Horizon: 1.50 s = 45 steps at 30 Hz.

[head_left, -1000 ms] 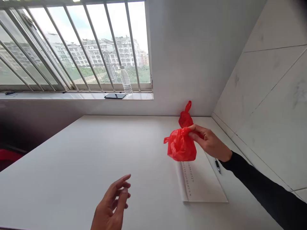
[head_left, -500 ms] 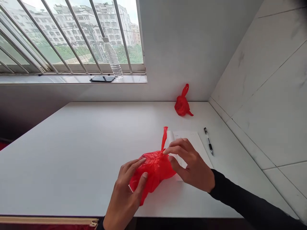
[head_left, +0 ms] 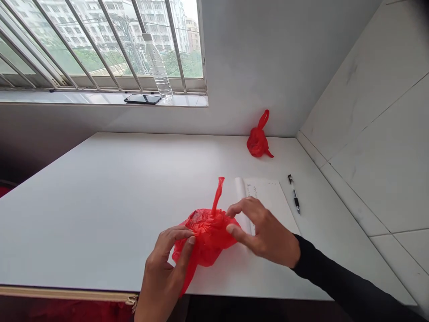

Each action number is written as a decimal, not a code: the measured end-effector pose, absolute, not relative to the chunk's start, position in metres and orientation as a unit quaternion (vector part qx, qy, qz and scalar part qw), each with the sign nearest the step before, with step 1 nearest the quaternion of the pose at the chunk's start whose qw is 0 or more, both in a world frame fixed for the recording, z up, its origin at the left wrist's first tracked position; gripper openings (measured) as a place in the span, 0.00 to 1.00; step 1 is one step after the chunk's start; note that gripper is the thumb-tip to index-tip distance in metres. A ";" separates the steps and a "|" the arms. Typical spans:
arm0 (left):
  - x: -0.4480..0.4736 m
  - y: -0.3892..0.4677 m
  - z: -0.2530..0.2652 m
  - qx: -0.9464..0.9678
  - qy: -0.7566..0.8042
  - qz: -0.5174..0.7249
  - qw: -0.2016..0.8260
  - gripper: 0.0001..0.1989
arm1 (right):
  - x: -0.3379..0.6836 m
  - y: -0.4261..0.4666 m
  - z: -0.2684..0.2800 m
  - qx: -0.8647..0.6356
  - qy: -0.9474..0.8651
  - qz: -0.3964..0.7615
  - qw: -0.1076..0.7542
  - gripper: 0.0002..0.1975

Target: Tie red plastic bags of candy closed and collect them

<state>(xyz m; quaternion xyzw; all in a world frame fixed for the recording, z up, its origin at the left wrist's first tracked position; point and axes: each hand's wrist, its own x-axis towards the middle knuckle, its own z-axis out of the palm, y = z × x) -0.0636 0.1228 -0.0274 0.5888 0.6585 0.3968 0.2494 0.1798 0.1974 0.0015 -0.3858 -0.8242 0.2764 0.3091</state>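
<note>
A red plastic bag (head_left: 209,243), bunched up with a knotted top and one handle end sticking upright, lies near the front edge of the table. On its left side, my left hand (head_left: 169,261) pinches the plastic between thumb and forefinger. At the bag's right side is my right hand (head_left: 264,228), thumb and fingers apart, its fingertips close to the plastic; whether they touch it I cannot tell. What the bag contains is hidden.
A notebook (head_left: 271,197) lies partly under my right hand, with a pen (head_left: 294,194) to its right. Another knotted red bag (head_left: 257,143) sits at the back of the white table (head_left: 100,201). A water bottle (head_left: 157,67) and a phone (head_left: 142,99) are on the windowsill.
My left hand has gone from resting spread on the bag to pinching its plastic. The bag has shifted slightly left, and my right hand has drawn back from the upright handle end.
</note>
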 end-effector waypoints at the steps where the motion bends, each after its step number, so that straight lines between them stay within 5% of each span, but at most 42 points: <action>1: -0.059 0.123 -0.027 0.611 0.635 0.406 0.244 0.06 | 0.172 0.195 -0.001 -0.359 -0.838 0.274 0.305 0.09; 10: -0.100 0.113 -0.018 0.399 0.769 0.413 0.283 0.21 | 0.203 0.198 -0.005 -0.484 -0.777 0.288 0.280 0.10; 15: -0.073 0.114 -0.018 0.581 0.675 0.404 0.210 0.28 | 0.190 0.192 0.000 -0.435 -0.805 0.291 0.280 0.20; 19: -0.067 0.123 -0.015 0.641 0.647 0.394 0.125 0.08 | 0.182 0.193 0.005 -0.424 -0.797 0.321 0.286 0.06; 24: -0.086 0.118 -0.005 0.498 0.761 0.384 0.160 0.17 | 0.207 0.193 0.005 -0.519 -0.693 0.388 0.317 0.05; 27: -0.074 0.119 -0.005 0.640 0.660 0.381 0.101 0.22 | 0.209 0.188 0.005 -0.501 -0.695 0.408 0.316 0.12; 29: -0.065 0.123 -0.008 0.720 0.593 0.354 0.067 0.17 | 0.204 0.185 0.007 -0.485 -0.710 0.413 0.300 0.18; 32: -0.066 0.130 -0.008 0.712 0.594 0.366 0.077 0.04 | 0.201 0.184 0.011 -0.479 -0.719 0.409 0.294 0.07; 38: -0.088 0.121 0.010 0.470 0.756 0.400 0.217 0.18 | 0.220 0.188 0.003 -0.502 -0.629 0.458 0.378 0.04; 43: -0.072 0.112 0.016 0.568 0.664 0.437 0.211 0.23 | 0.212 0.180 0.014 -0.471 -0.667 0.479 0.322 0.27; 45: -0.065 0.110 0.016 0.658 0.630 0.385 0.146 0.28 | 0.206 0.177 0.023 -0.457 -0.694 0.474 0.291 0.25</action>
